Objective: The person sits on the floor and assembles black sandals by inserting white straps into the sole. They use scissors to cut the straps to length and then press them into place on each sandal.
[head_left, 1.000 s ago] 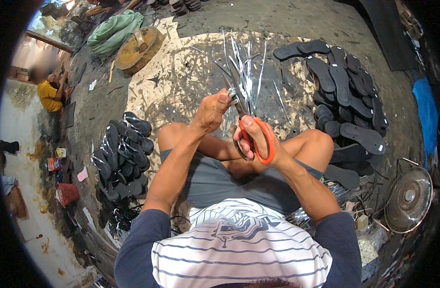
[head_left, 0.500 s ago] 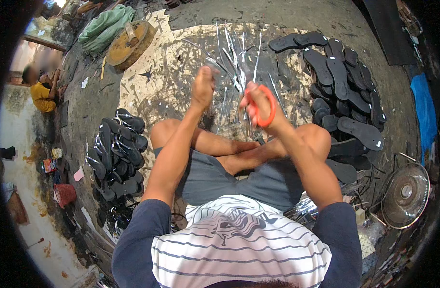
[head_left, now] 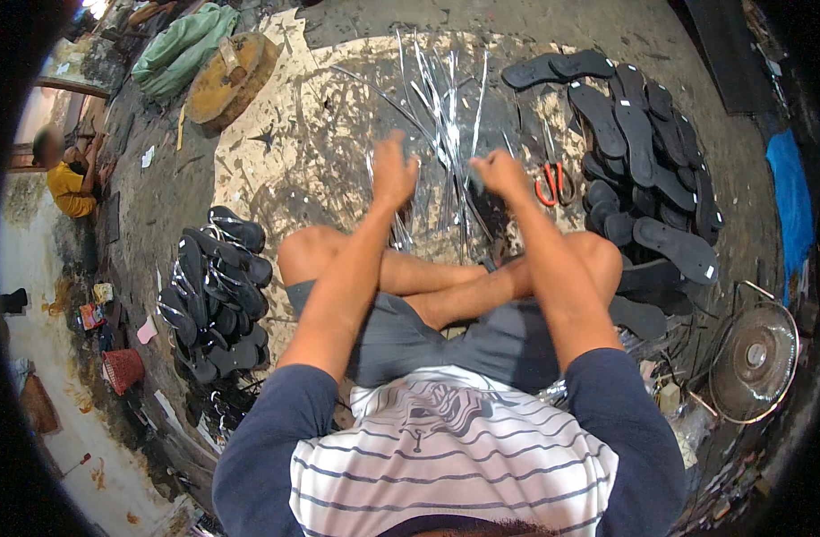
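A loose bundle of thin silver strips (head_left: 448,134) lies fanned out on the worn mat before my crossed legs. My left hand (head_left: 394,177) is over the mat just left of the bundle, a finger stretched forward and the thumb apart. Short silver strips show beside it and under its wrist. At the bundle's right side is my right hand (head_left: 503,174), fingers curled, thumb and forefinger close to the strips; what they pinch, if anything, is too small to tell. Scissors with orange-red handles (head_left: 546,184) rest on the mat right of that hand.
Black sandal soles (head_left: 638,148) are piled at the right, and strapped black sandals (head_left: 220,277) at the left. A round wooden block (head_left: 234,85) and green sack (head_left: 182,54) stand far left. A fan (head_left: 755,362) is at right; a person in yellow (head_left: 72,188) sits far left.
The scissors have left my right hand and now lie on the mat to its right. My left hand has shifted slightly right and its fingers have loosened. Short strips now show under its wrist.
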Demonstrator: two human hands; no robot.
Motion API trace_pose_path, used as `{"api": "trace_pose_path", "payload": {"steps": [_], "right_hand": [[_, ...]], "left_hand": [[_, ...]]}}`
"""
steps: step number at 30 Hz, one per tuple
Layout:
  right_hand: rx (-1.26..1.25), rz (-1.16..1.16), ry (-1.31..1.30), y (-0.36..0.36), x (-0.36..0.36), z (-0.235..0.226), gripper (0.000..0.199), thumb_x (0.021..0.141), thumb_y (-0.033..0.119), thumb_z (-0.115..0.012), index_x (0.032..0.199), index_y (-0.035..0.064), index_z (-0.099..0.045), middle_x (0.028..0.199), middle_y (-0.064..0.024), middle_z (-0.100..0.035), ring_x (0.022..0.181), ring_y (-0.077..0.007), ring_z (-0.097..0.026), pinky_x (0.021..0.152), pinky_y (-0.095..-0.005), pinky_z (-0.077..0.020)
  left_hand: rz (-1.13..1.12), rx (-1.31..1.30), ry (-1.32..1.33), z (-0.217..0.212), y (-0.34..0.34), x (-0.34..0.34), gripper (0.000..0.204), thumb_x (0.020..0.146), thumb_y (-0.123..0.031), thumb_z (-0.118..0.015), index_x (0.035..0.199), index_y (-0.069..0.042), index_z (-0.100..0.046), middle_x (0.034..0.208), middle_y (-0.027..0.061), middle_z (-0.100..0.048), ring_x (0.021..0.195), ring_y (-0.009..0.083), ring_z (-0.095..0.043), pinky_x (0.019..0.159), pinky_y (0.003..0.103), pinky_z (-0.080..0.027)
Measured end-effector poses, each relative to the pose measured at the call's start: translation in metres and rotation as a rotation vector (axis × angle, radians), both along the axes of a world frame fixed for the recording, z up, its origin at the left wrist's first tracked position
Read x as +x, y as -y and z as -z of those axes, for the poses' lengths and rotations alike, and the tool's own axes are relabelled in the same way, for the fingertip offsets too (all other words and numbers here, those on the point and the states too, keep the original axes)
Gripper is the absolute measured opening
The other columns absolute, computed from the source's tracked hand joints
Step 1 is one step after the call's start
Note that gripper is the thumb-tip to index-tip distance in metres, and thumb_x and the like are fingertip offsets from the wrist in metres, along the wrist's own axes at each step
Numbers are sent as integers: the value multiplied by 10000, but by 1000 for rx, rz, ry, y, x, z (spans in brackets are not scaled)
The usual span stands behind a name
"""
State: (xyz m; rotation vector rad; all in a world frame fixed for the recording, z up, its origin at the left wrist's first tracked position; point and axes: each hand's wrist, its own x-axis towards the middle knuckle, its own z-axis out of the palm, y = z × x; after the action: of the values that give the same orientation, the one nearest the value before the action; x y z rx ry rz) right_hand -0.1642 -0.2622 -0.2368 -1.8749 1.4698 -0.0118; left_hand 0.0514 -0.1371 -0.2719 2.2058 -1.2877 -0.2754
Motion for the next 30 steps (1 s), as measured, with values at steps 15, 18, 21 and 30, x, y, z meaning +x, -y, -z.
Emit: {"api": "trace_pose_path", "payload": {"steps": [15,18,21,30], "right_hand": [[655,232,740,5,26,24,160,955,84,-596,1032,-46,-651,896,-146,-718,644,-169,-660,569,-285,-559],[573,283,763,-13,29,-4,177,972,163,-662,1025,-6,-673,859,-89,-700,618,-139,-624,540,-281,-551],[700,316,830,-22,17,0,198,1009,198,-643,1101,22,-651,880,-56,-705,715,-134,-679,595,-281,-576],[604,475,949,-1,-31,-51,291,965,283,-696,1042,17,-604,787,-39,-622,539,-61,-483,456,-221,-382]], "left_hand": [[-312,84,-1719,-26,39,-58,318,975,-374,-590,1074,-72,-581,929,55,-622,780,178,-604,786,385,-551],[-118,159,-1471,-29,49,-57,396,958,-432,-631,1100,-65,-592,942,67,-591,777,209,-629,663,391,-607],[-259,143,-1542,-38,58,-61,336,970,-365,-631,1082,-49,-604,883,76,-594,675,186,-619,486,349,-588],[-377,-84,-1449,20,56,-30,155,983,-236,-607,984,-81,-600,805,43,-609,583,133,-553,426,254,-365]]}}
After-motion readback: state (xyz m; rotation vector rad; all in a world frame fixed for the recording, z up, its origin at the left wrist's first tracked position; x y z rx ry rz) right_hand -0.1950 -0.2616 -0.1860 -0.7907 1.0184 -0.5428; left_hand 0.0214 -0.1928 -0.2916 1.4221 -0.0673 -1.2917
